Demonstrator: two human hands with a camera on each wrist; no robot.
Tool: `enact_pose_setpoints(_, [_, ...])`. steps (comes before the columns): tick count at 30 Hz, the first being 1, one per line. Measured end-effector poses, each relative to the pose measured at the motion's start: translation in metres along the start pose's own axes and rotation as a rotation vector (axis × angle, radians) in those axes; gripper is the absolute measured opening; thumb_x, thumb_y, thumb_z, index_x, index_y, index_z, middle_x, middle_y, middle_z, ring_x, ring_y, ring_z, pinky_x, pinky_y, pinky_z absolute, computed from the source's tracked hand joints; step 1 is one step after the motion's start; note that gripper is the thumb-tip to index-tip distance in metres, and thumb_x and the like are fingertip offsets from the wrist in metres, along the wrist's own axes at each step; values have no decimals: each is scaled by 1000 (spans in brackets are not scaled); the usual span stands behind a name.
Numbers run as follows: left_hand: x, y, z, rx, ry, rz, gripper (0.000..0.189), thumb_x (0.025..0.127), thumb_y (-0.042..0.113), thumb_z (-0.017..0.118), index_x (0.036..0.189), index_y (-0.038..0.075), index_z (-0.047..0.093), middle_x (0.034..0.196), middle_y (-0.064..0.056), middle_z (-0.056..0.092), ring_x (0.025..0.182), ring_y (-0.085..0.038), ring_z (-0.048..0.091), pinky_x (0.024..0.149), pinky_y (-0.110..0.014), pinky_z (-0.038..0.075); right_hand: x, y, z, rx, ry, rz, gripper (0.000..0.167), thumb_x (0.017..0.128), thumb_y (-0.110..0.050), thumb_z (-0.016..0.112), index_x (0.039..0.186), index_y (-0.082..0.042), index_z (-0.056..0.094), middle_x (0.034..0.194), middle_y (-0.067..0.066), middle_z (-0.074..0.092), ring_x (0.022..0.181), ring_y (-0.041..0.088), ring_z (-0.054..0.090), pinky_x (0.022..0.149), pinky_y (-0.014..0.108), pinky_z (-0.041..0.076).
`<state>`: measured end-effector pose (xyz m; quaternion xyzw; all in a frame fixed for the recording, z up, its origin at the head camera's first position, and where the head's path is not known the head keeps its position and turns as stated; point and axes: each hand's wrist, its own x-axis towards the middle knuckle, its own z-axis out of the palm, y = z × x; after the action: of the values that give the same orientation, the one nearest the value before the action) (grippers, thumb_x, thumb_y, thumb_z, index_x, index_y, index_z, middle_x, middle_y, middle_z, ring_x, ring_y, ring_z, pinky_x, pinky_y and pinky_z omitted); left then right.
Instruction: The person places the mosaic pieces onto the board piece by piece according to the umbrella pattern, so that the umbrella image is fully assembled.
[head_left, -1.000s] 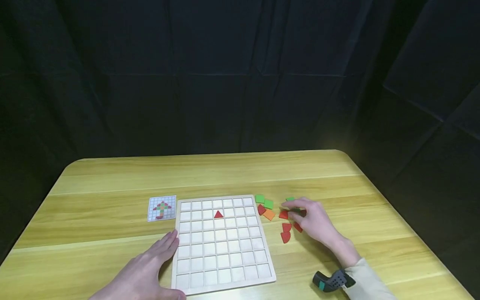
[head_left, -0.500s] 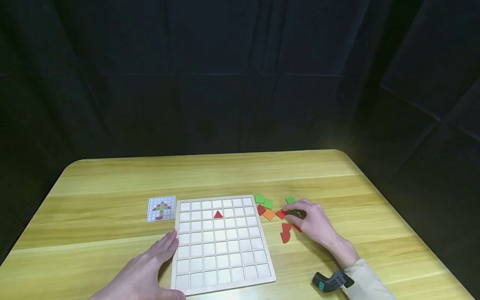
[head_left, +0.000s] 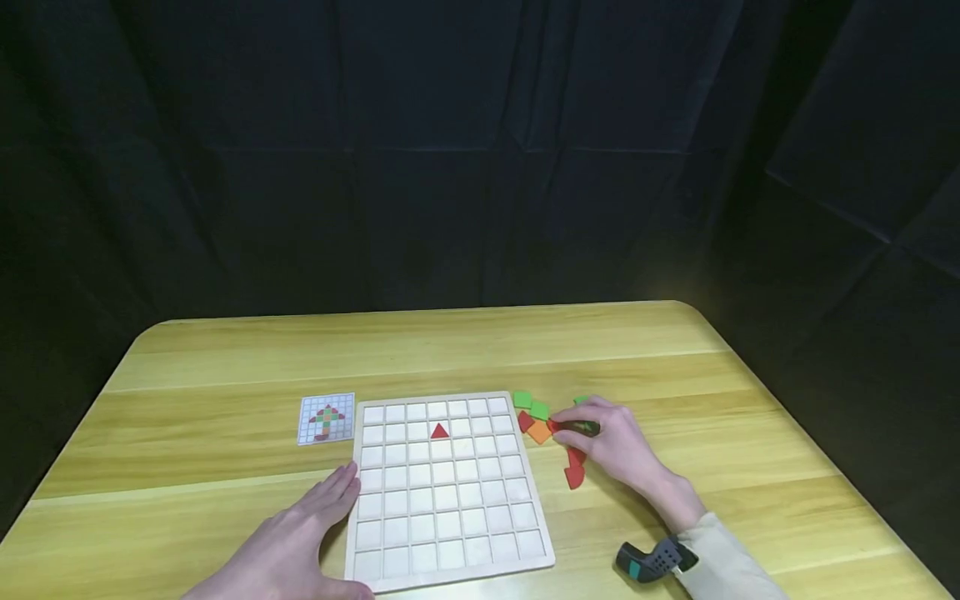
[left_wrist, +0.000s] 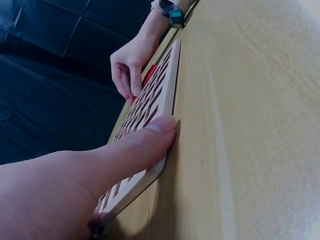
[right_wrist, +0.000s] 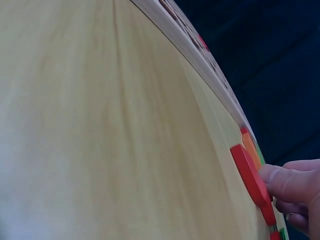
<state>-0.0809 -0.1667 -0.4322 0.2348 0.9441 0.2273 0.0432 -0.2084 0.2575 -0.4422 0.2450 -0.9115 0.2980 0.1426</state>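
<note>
My left hand [head_left: 300,525] rests at the near-left corner of the white gridded board [head_left: 450,500], fingers fairly straight along its left side. In the left wrist view the thumb [left_wrist: 145,142] presses on the board's edge. Right of the board, my right hand [head_left: 611,437] pinches a red tile [head_left: 553,425] between thumb and index finger, low over the table. That tile is mostly hidden by the fingertips. An orange square tile [head_left: 538,432] and a dark red tile [head_left: 526,422] lie just left of it. One red triangle [head_left: 439,431] sits in a cell near the board's top.
Green square tiles [head_left: 522,400] lie by the board's upper right corner. More red tiles [head_left: 574,477] lie nearer me, below the right hand. A small pattern card [head_left: 326,419] with a coloured arrow-like figure lies left of the board. Dark curtains [head_left: 480,167] stand behind the table.
My right hand has moved slightly left, taking the red tile toward the orange one. My left hand and the board have stayed in place.
</note>
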Motion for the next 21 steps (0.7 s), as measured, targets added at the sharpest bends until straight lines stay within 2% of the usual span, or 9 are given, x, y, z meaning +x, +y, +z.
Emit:
enact_pose_setpoints(6, [-1, 0, 0, -17, -6, -5, 121, 67, 80, 70, 148, -4, 42, 160, -17, 33, 143, -39, 38, 102, -57, 46, 2, -1, 2, 1, 0, 30, 24, 76, -18, 88, 98, -20, 80, 92, -8, 72, 86, 10, 68, 77, 32, 57])
enact_pose_setpoints(12, [0, 1, -1, -40, -24, -25, 123, 65, 81, 70, 150, -3, 40, 162, -16, 30, 144, -40, 36, 103, -59, 44, 3, -4, 0, 7, 44, 41, 23, 76, -18, 87, 98, -18, 80, 92, -7, 74, 88, 12, 69, 77, 34, 57])
enact_pose_setpoints(17, [0, 2, -1, -36, -21, -29, 123, 64, 81, 71, 149, -3, 41, 162, -16, 30, 144, -41, 36, 103, -59, 44, 7, -17, 1, 11, 71, 20, 23, 75, -20, 88, 96, -17, 81, 91, -4, 75, 87, 14, 70, 71, 31, 56])
enact_pose_setpoints(21, [0, 1, -1, -37, -22, -26, 123, 65, 81, 71, 149, -4, 41, 161, -17, 31, 144, -42, 36, 102, -60, 44, 9, -28, 7, 4, 77, -31, 23, 74, -19, 89, 96, -16, 81, 90, -4, 75, 87, 15, 70, 71, 34, 57])
